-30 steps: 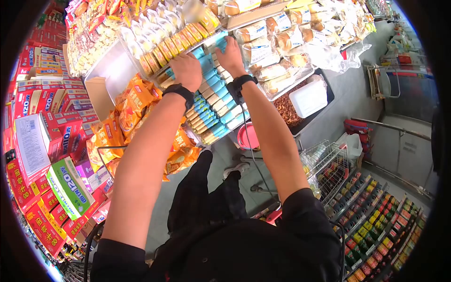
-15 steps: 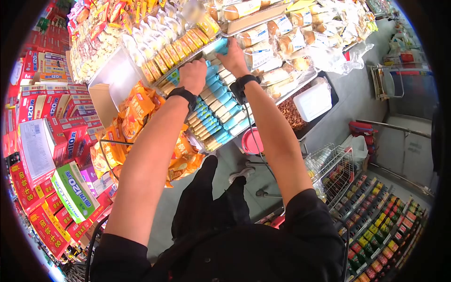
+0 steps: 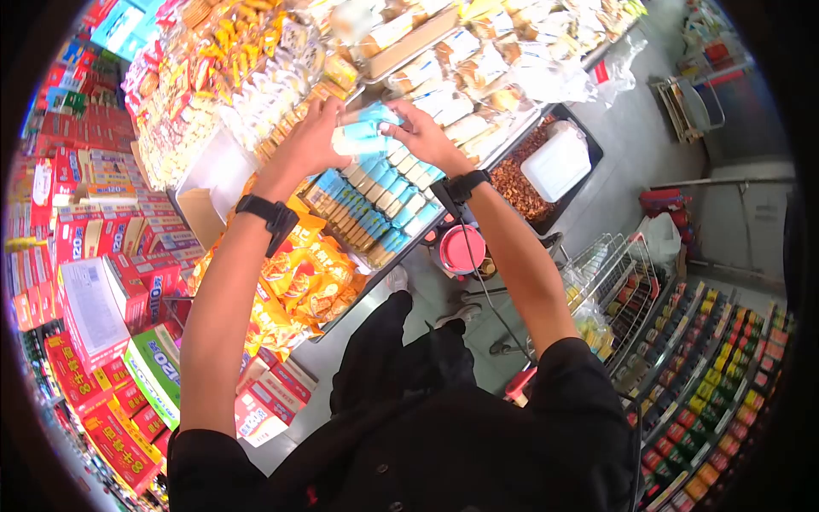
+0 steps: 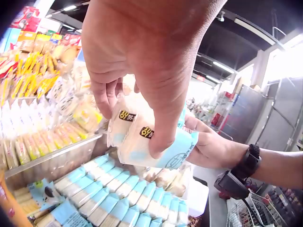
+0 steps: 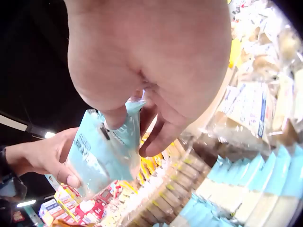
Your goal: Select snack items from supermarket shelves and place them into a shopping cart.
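Two blue-and-white wrapped packets (image 4: pixel 142 142) are held together above the tray by both hands. My left hand (image 3: pixel 311 145) grips their left end, thumb across the front and fingers behind, as the left wrist view shows. At the blue end, my right hand (image 3: pixel 425 138) pinches the wrapper between thumb and fingers; the right wrist view shows the blue wrapper (image 5: pixel 99 151) between the hands. Beneath them, rows of similar blue-and-white packets (image 4: pixel 128 194) stand in a tray, with smaller blue-topped packets on its left side.
Orange snack bags (image 3: pixel 299 273) lie at the tray's left. Yellow-ended packets (image 4: pixel 42 146) sit behind a metal rim, and wrapped breads (image 3: pixel 482 64) lie beyond. A white lid (image 3: pixel 556 171) rests on a dark tray at right, near a pink bucket (image 3: pixel 462 249) and a wire cart (image 3: pixel 614 282).
Both hands have lifted from the tray rows and now hold packets between them above the tray. The head view has shifted, showing more of the goods at the back left.
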`<state>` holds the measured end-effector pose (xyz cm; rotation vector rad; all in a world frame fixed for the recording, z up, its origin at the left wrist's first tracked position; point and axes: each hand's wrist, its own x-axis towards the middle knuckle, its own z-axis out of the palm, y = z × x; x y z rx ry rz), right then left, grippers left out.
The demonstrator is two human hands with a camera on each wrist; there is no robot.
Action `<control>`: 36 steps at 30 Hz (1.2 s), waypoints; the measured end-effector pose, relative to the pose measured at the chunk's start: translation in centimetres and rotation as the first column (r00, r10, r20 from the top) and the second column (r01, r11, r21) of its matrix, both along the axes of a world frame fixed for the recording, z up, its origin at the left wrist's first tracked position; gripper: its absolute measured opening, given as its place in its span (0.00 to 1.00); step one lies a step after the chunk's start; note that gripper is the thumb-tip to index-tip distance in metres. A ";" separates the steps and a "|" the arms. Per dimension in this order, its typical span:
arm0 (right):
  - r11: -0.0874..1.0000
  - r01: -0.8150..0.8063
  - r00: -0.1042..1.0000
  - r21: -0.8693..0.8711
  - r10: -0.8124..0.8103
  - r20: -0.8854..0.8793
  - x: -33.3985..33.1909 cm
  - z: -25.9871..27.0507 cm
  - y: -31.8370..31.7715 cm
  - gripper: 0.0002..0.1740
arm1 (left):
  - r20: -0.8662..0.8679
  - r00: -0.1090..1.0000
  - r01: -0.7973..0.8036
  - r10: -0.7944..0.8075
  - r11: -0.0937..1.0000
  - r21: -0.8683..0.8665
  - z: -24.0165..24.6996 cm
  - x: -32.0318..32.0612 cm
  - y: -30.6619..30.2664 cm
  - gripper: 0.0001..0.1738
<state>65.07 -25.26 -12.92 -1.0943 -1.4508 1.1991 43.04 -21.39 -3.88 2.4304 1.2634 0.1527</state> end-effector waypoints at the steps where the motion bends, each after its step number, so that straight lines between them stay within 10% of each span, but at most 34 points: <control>1: 1.000 -0.017 0.999 0.016 0.018 -0.031 0.8 0.6 -0.9 0.20 | -0.016 1.000 0.011 -0.009 0.995 0.095 1.3 0.8 -1.1 0.56; 5: 0.995 -0.097 0.971 0.020 0.099 -0.219 5.2 5.8 -7.0 0.27 | 0.142 0.930 0.359 -0.339 0.920 -0.159 4.2 4.5 -2.6 0.47; 12: 0.966 0.257 0.910 0.006 -0.240 -0.338 13.3 10.3 -27.8 0.50 | 0.402 0.843 0.529 -0.357 0.684 -0.502 7.1 18.5 -15.3 0.38; 19: 0.634 0.706 0.438 -0.316 -0.741 -0.508 21.8 4.7 -51.1 0.46 | 0.492 0.783 0.615 -0.381 0.350 -0.707 -0.7 36.6 -35.2 0.33; 25: 0.267 0.664 0.002 -0.699 -0.935 -0.355 26.4 -2.0 -68.1 0.49 | 0.239 0.854 0.244 -0.463 -0.050 -0.968 -12.0 47.0 -50.7 0.29; 36: 0.080 0.506 0.015 -0.859 -0.996 -0.084 33.7 -16.4 -76.7 0.48 | -0.002 0.830 0.244 -0.558 0.366 -0.898 -27.4 50.9 -59.1 0.39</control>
